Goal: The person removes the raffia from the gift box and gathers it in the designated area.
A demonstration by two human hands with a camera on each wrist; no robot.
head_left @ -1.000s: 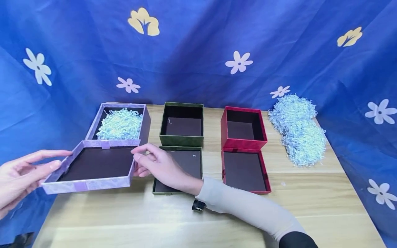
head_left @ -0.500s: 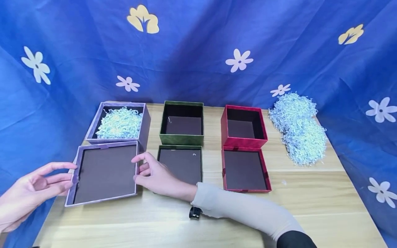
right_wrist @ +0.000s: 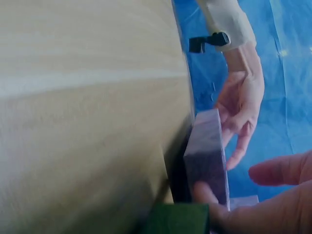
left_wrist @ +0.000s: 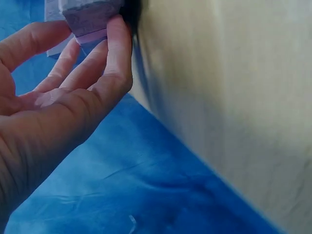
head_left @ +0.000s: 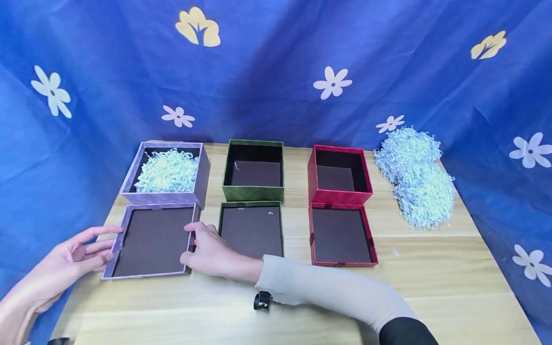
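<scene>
A purple box lid (head_left: 155, 242) with a dark inside lies with its open side up, low over the table, just in front of the purple box (head_left: 166, 197). My left hand (head_left: 69, 258) grips its left side, thumb and fingers at the edge; the left wrist view has the lid's corner (left_wrist: 92, 17) between them. At the opposite side my right hand (head_left: 215, 254) holds the right rim. Seen from the right wrist, a thumb presses the lid's outer wall (right_wrist: 207, 151), which shows close to the tabletop. Blue shredded paper (head_left: 168, 171) fills much of the purple box.
A green box (head_left: 253, 193) stands open in the middle with its green lid (head_left: 250, 230) in front, partly behind my right hand. Further right are a red box (head_left: 340, 196) and red lid (head_left: 342, 235). Blue shredded paper (head_left: 416, 177) is heaped at the right on the table (head_left: 431, 287).
Both hands have lowered the purple lid from a tilted, raised position to flat near the table, bringing it slightly right. It no longer overlaps the purple box's front.
</scene>
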